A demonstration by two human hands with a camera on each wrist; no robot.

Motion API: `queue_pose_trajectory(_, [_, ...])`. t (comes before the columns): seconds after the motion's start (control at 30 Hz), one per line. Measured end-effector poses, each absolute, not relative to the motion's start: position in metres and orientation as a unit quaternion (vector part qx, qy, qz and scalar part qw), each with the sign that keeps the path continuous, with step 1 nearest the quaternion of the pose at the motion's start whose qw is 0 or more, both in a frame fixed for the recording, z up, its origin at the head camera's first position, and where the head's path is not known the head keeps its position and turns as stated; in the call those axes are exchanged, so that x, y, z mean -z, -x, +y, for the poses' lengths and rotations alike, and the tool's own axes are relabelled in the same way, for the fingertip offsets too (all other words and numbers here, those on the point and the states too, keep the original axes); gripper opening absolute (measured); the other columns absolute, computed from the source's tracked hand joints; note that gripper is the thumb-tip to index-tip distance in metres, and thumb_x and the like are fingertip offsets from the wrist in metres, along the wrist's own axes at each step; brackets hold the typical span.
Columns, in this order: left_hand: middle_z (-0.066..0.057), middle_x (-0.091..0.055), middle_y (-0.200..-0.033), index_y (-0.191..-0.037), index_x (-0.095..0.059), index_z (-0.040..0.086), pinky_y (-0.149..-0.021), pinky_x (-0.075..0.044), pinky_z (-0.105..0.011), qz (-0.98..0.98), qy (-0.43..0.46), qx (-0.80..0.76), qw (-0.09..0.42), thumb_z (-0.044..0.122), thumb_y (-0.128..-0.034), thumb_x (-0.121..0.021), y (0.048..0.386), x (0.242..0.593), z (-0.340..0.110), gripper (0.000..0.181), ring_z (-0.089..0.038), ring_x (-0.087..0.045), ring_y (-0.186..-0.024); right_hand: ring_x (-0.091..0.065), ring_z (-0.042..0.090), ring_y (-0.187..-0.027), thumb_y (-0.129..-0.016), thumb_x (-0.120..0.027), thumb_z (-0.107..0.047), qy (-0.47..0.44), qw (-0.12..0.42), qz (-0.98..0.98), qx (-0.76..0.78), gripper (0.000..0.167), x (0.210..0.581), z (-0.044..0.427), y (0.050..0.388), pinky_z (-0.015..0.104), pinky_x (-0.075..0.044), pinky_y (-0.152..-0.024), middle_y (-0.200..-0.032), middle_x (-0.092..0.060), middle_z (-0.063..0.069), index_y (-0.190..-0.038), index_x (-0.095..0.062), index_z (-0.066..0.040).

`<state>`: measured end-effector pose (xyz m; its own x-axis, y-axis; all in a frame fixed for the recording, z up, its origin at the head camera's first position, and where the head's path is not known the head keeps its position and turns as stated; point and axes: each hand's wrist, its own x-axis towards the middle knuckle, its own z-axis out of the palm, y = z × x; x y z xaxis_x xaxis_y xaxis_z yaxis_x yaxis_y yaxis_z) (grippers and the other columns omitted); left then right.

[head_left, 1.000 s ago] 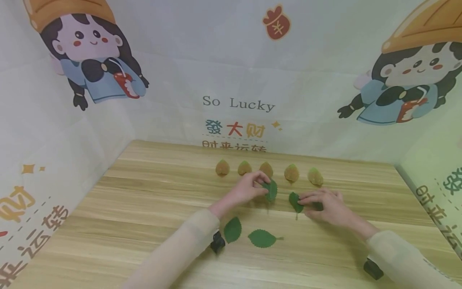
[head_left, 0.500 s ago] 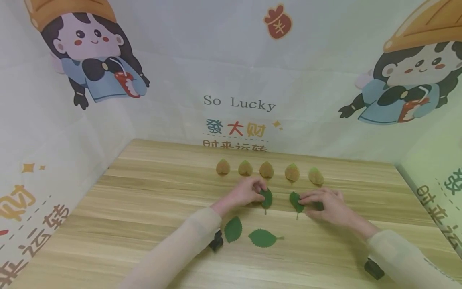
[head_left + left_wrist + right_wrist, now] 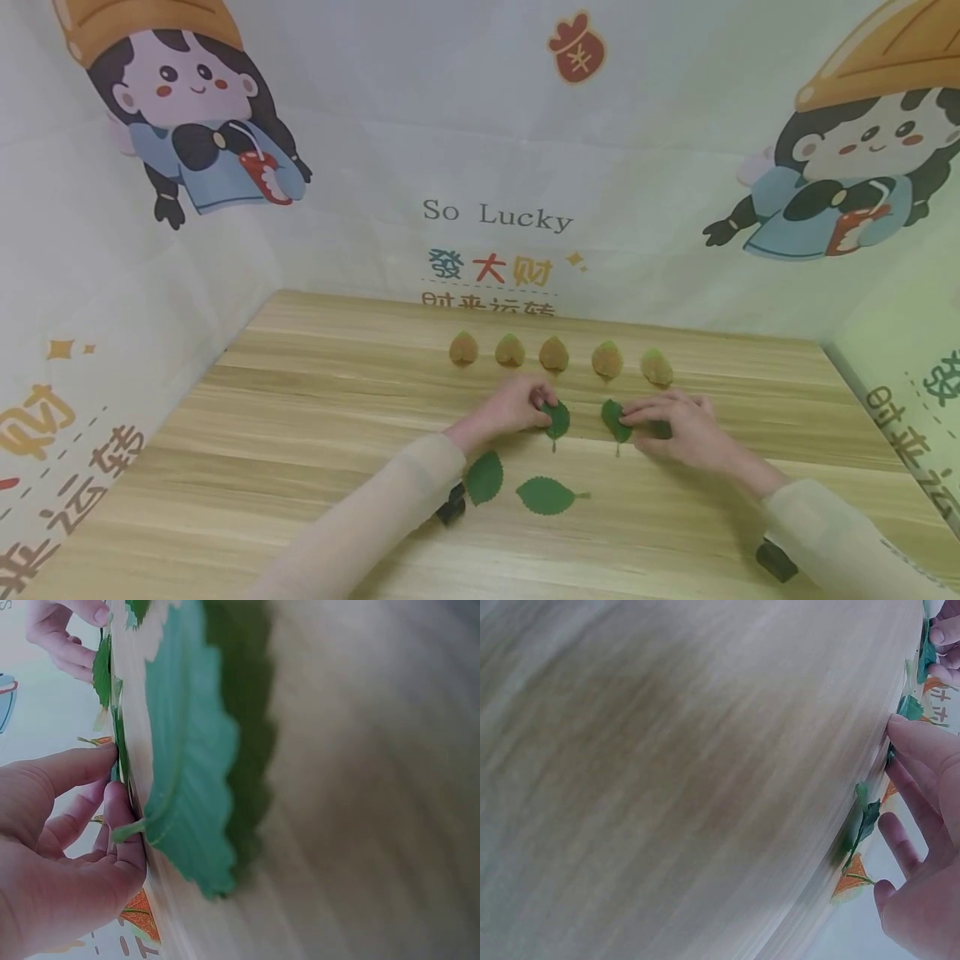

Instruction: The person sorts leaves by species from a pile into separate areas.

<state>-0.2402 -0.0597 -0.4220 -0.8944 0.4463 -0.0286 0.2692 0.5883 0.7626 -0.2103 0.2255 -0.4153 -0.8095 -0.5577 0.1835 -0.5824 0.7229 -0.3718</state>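
Note:
My left hand (image 3: 517, 403) pinches the edge of a green leaf (image 3: 558, 422) between thumb and fingers, low over the tabletop with its stem toward me. In the left wrist view, the thumb and fingers of that hand (image 3: 82, 817) meet on the leaf. To the right, my right hand (image 3: 686, 429) pinches a second, slightly curled green leaf (image 3: 612, 417). Another green leaf (image 3: 661, 428) lies partly hidden under the right hand. Nearer to me, two toothed green leaves, one upright (image 3: 484, 477) and one sideways (image 3: 545, 496), lie flat.
Several brownish-yellow leaves, among them a left one (image 3: 463, 348) and a right one (image 3: 657, 367), form a row toward the back of the wooden table (image 3: 300, 400). A printed cloth (image 3: 360, 167) stands behind and at both sides.
My left hand has brought its leaf from close to the back row down toward me and slightly left, uncovering the middle brownish leaf. The right hand keeps its place on its leaf.

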Motion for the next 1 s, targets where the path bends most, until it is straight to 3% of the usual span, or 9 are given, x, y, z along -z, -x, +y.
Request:
queue_pose_trajectory(0.27, [-0.009,-0.067,-0.105,-0.104,-0.068,0.007,-0.088,-0.052,-0.028,0.894,-0.194,-0.388,0.114,0.002,-0.0836,-0.074,0.2396,0.42,-0.0593,0.022,-0.018,-0.059,-0.099,-0.053,0.037,-0.119,-0.082,-0.079,-0.023,-0.305,0.035,-0.93,-0.202,0.031,0.4148,0.2242,0.2099,0.046,-0.025,-0.085,-0.129,-0.068,0.006,-0.112,-0.074,-0.021])
queue_pose_trajectory(0.5, [-0.009,-0.066,-0.105,-0.106,-0.067,0.007,-0.091,-0.051,-0.032,0.893,-0.186,-0.39,0.126,0.002,-0.0848,-0.073,0.2388,0.417,-0.0583,0.022,-0.019,-0.058,-0.099,-0.054,0.036,-0.119,-0.08,-0.079,-0.019,-0.304,0.042,-0.93,-0.199,0.032,0.4159,0.2238,0.2088,0.053,-0.026,-0.089,-0.127,-0.069,0.006,-0.111,-0.074,-0.021])
queue_pose_trajectory(1.0, [-0.007,-0.063,-0.102,-0.11,-0.066,0.006,-0.087,-0.049,-0.029,0.888,-0.175,-0.404,0.134,0.003,-0.0854,-0.073,0.2408,0.4184,-0.0568,0.026,-0.015,-0.054,-0.094,-0.054,0.034,-0.116,-0.078,-0.081,-0.016,-0.302,0.056,-0.927,-0.214,0.034,0.4177,0.2218,0.2066,0.052,-0.027,-0.089,-0.126,-0.07,0.008,-0.111,-0.074,-0.019])
